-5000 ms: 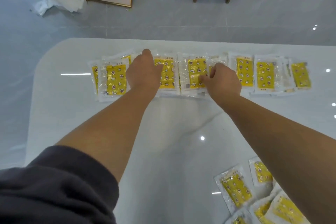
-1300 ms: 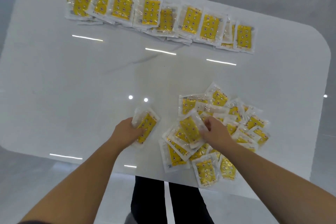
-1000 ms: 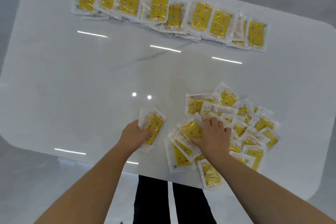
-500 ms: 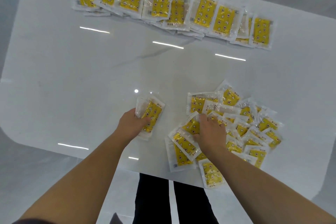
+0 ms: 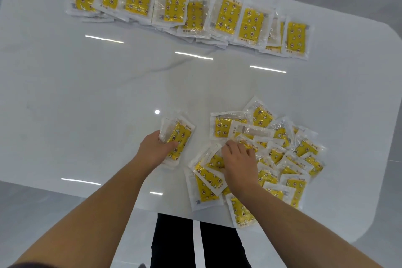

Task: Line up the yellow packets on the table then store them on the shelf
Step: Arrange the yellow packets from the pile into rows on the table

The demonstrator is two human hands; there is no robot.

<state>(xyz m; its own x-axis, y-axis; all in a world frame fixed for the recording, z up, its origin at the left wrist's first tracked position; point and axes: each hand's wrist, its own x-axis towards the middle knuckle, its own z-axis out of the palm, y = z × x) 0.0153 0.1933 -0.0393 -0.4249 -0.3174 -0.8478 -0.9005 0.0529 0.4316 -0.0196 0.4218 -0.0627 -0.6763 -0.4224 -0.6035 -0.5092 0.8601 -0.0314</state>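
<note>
Yellow packets (image 5: 174, 6): crinkly clear-rimmed sachets, overlapping row along far table (image 5: 108, 93) edge; loose pile (image 5: 282, 148) at near edge (slightly overhanging). Glossy middle open. Left hand (image 5: 155, 150) grips small stack (image 5: 179, 141); right hand (image 5: 237, 163) atop pile, pinch unclear.

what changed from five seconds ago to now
Both hands came back from the far row to the near side. The left hand now grips a small stack of packets; the right hand has its fingers on the loose pile beside it. The far row stayed lined up on the table.
</note>
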